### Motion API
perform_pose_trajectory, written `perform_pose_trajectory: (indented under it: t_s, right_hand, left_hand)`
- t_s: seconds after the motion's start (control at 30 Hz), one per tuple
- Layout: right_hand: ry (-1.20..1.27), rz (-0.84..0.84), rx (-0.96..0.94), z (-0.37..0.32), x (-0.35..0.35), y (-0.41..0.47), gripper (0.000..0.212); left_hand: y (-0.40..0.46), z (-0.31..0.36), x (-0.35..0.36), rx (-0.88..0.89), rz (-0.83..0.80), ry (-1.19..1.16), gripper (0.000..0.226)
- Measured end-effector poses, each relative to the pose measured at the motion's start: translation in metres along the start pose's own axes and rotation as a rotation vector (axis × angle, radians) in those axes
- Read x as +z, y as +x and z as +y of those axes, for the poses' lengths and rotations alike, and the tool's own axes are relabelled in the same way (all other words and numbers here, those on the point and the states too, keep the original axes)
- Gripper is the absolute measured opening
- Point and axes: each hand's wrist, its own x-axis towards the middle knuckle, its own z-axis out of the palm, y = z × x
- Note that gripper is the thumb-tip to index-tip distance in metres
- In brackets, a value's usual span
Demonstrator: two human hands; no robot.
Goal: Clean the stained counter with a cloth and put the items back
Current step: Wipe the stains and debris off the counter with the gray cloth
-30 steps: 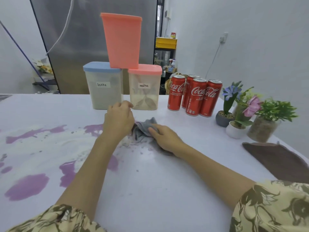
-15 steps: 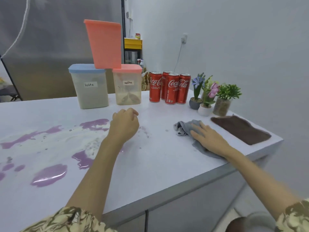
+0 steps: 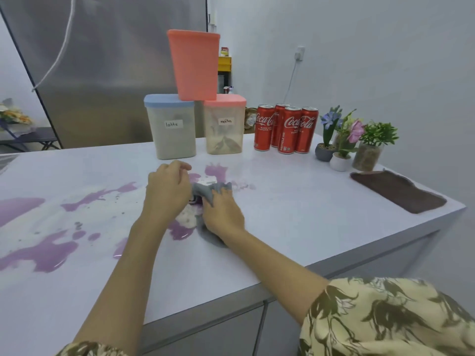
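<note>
Handwritten "latte" on a white label, front of the blue-lidded container (image 3: 171,129). Handwritten "mocha" on a white label, front of the pink-lidded container (image 3: 224,127). "Coca-Cola" in white script on the four red cans (image 3: 285,129); "RECYCLE ME" running vertically on one front can. Smaller print beneath the logos not legible. No lettering legible elsewhere.

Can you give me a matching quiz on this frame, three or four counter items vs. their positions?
Things:
1. grey cloth
2. brown cloth
3. orange container
4. cola cans

Places:
A. stacked atop the two labelled containers
B. flat near the counter's right edge
C. under the right hand, on the purple stain
D. between the mocha container and the potted plants

Pairs: 1-C, 2-B, 3-A, 4-D
</note>
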Motion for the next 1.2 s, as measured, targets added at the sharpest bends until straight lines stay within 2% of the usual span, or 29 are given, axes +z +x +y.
perform_pose_trajectory:
  t_s: [0.13,0.2,0.3,0.37,0.4,0.47,0.5,0.53,0.57,0.73,0.8,0.87,1.0,1.1,1.2]
  right_hand:
    - [0.688,-0.011,0.199,-0.016,-0.023,0.017,0.026]
    - [0.794,0.032,0.258,-0.004,-0.053,0.021,0.023]
    - [0.792,0.141,0.245,0.031,-0.112,0.024,0.022]
    - [0.685,0.163,0.243,0.068,-0.145,0.032,0.017]
    - [0.582,0.145,0.254,0.088,-0.154,0.037,0.024]
    - [0.097,-0.002,0.290,0.131,-0.154,0.048,0.068]
    - [-0.161,-0.065,0.274,0.152,-0.145,0.057,0.082]
    - [-0.340,-0.068,0.246,0.163,-0.133,0.066,0.081]
    - [-0.410,-0.031,0.204,0.164,-0.121,0.074,0.075]
    - [-0.395,-0.096,-0.089,0.084,-0.047,0.085,0.058]
    - [-0.239,-0.123,-0.190,0.053,-0.027,0.077,0.048]
    - [0.088,-0.118,-0.182,0.039,-0.018,0.074,0.036]
    - [0.745,-0.184,0.108,0.047,-0.050,0.082,0.035]
    - [0.854,-0.021,0.117,0.075,-0.105,0.092,0.040]
    - [0.689,0.118,0.104,0.122,-0.168,0.098,0.035]
  left_hand:
    - [0.009,0.004,-0.008,0.016,0.072,0.012,0.032]
    - [0.013,0.008,-0.007,0.007,0.074,0.015,0.033]
    - [0.020,0.017,0.005,-0.003,0.047,0.011,0.034]
    - [0.025,0.023,0.015,-0.004,0.025,0.002,0.033]
    - [0.028,0.026,0.021,-0.004,0.018,-0.001,0.033]
    - [0.035,0.032,0.031,-0.006,0.008,0.008,0.032]
    - [0.039,0.035,0.036,-0.006,0.003,0.016,0.032]
    - [0.043,0.038,0.040,-0.006,-0.003,0.021,0.031]
    - [0.046,0.041,0.044,-0.009,-0.008,0.023,0.030]
    - [0.057,0.039,0.051,-0.005,0.047,0.002,0.029]
    - [0.060,0.034,0.049,-0.002,0.086,-0.002,0.029]
    - [0.061,0.032,0.045,0.006,0.117,-0.004,0.029]
    - [0.065,0.037,0.038,0.017,0.169,-0.026,0.029]
    - [0.071,0.049,0.044,0.019,0.149,-0.040,0.029]
    - [0.079,0.063,0.064,0.028,0.087,-0.048,0.029]
